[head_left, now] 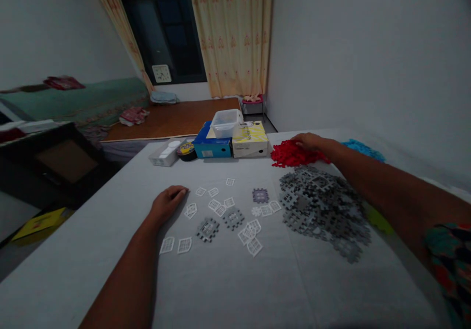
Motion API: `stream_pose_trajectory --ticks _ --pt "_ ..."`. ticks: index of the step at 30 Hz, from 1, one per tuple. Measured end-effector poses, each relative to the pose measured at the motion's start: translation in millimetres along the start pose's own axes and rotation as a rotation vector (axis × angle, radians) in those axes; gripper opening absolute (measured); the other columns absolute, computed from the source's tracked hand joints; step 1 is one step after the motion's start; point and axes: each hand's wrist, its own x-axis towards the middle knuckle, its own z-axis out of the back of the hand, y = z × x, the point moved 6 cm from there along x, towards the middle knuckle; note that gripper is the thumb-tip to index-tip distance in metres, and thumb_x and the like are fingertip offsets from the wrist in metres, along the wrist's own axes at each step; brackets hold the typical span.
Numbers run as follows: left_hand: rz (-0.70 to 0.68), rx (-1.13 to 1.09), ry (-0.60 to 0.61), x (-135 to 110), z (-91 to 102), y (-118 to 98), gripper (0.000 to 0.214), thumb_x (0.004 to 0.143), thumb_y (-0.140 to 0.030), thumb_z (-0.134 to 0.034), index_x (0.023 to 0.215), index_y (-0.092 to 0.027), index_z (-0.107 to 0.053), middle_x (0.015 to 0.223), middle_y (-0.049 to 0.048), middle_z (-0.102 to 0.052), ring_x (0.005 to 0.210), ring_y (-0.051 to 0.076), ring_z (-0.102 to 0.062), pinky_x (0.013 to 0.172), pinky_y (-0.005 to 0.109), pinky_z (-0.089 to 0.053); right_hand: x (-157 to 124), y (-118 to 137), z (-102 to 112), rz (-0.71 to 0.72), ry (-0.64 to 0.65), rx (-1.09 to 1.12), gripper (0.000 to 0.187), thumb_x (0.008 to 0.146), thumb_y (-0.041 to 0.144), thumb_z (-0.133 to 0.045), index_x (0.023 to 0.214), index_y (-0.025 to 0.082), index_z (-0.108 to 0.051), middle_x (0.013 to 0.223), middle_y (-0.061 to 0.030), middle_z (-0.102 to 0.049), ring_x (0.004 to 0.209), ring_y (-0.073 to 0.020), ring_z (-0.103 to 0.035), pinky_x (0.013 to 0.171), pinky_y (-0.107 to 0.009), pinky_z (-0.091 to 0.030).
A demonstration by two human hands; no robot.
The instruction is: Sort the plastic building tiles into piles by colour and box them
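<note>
Red plastic interlocking pieces in a loose heap (294,153) lie near the far edge of the pale grey table (91,250), toward its right side. The right hand (307,141) rests palm down on top of this heap, fingers lightly curved over the pieces; whether they pinch any I cannot tell. Just nearer lies a broad heap of grey interlocking pieces (324,206), under the right forearm, and a heap of light blue pieces (362,148) sits beyond the wrist. The left hand (167,202) lies flat on the table's middle, fingers loosely together and holding nothing, its fingertips just beside scattered flat white square pieces (221,206). Along the far edge stand a blue cardboard box (211,147), a clear plastic tub (225,122) on top of it, and a white-and-yellow box (250,140).
</note>
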Motion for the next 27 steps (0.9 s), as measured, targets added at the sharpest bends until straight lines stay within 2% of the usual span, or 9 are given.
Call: stream_pose_trajectory --ticks 3,5,7,10,13,15,18,21,27 --pt "-0.02 0.012 0.0 -1 -1.1 -4 0.052 0.078 -0.063 -0.05 0.091 -0.02 -0.075 0.102 0.0089 -0.075 0.099 0.027 -0.067 0.093 0.038 -0.05 -5 14 16 -0.01 -0.011 -0.028 0.037 0.086 0.019 -0.054 0.117 0.016 -0.073 0.116 -0.0149 -0.071 0.1 -0.0286 -0.068 0.089 -0.04 -0.051" --pt "-0.022 0.012 -0.008 -2 -1.9 -6 0.049 0.079 -0.061 -0.05 0.091 -0.02 -0.075 0.102 0.0086 -0.075 0.099 0.027 -0.067 0.092 0.038 -0.05 -13 43 26 0.033 -0.053 -0.028 0.036 0.088 0.024 -0.053 0.116 0.016 -0.073 0.115 -0.0162 -0.072 0.099 -0.0298 -0.067 0.087 -0.041 -0.051" --pt "-0.018 0.007 -0.015 -2 -3.1 -6 0.047 0.079 -0.058 -0.051 0.091 -0.02 -0.075 0.102 0.0081 -0.075 0.098 0.027 -0.067 0.09 0.037 -0.051 -27 94 33 0.165 -0.103 0.03 0.034 0.091 0.026 -0.051 0.117 0.019 -0.072 0.114 -0.0131 -0.072 0.101 -0.0273 -0.066 0.088 -0.039 -0.05" --pt "-0.021 -0.008 -0.022 -3 -5.1 -4 0.045 0.08 -0.055 -0.051 0.091 -0.019 -0.075 0.1 0.0089 -0.075 0.096 0.026 -0.067 0.089 0.037 -0.051 -62 197 33 0.466 -0.123 0.198 0.028 0.092 0.025 -0.053 0.113 0.023 -0.072 0.112 -0.0075 -0.073 0.103 -0.0223 -0.065 0.092 -0.035 -0.049" --pt "-0.034 -0.032 -0.023 -4 -6.7 -2 0.043 0.08 -0.053 -0.051 0.092 -0.019 -0.075 0.1 0.0096 -0.075 0.095 0.025 -0.067 0.088 0.037 -0.051 -97 289 22 0.659 -0.015 0.294 0.026 0.09 0.02 -0.057 0.112 0.023 -0.072 0.113 -0.0072 -0.072 0.104 -0.0209 -0.064 0.091 -0.033 -0.048" --pt "-0.039 -0.037 -0.023 -4 -7.2 -1 0.041 0.081 -0.05 -0.051 0.093 -0.019 -0.075 0.1 0.0097 -0.075 0.095 0.025 -0.067 0.088 0.038 -0.05 -112 328 11 0.705 0.085 0.286 0.028 0.089 0.02 -0.061 0.115 0.024 -0.07 0.115 -0.0076 -0.071 0.105 -0.0217 -0.063 0.088 -0.032 -0.048" --pt "-0.031 -0.022 -0.018 -4 -7.6 0 0.039 0.083 -0.048 -0.051 0.094 -0.019 -0.076 0.102 0.0089 -0.075 0.097 0.026 -0.066 0.088 0.038 -0.05 -121 349 -2 0.711 0.201 0.229 0.037 0.08 0.029 -0.074 0.116 0.023 -0.069 0.118 -0.0099 -0.068 0.108 -0.0263 -0.061 0.085 -0.034 -0.048" --pt "-0.028 0.002 -0.012 -2 -8.0 0 0.038 0.082 -0.048 -0.052 0.094 -0.021 -0.076 0.103 0.0082 -0.075 0.098 0.026 -0.066 0.088 0.038 -0.05 -120 345 -10 0.728 0.217 0.232 0.05 0.07 0.03 -0.083 0.116 0.02 -0.068 0.119 -0.0121 -0.066 0.111 -0.0294 -0.058 0.087 -0.036 -0.047" --pt "-0.059 -0.017 0.001 1 -9.3 6 0.044 0.082 -0.054 -0.049 0.096 -0.021 -0.076 0.104 0.0092 -0.075 0.098 0.027 -0.067 0.089 0.038 -0.05 -130 336 -5 0.709 0.027 0.474 0.049 0.074 0.032 -0.079 0.117 0.016 -0.064 0.113 -0.0121 -0.062 0.106 -0.0249 -0.057 0.094 -0.038 -0.046"
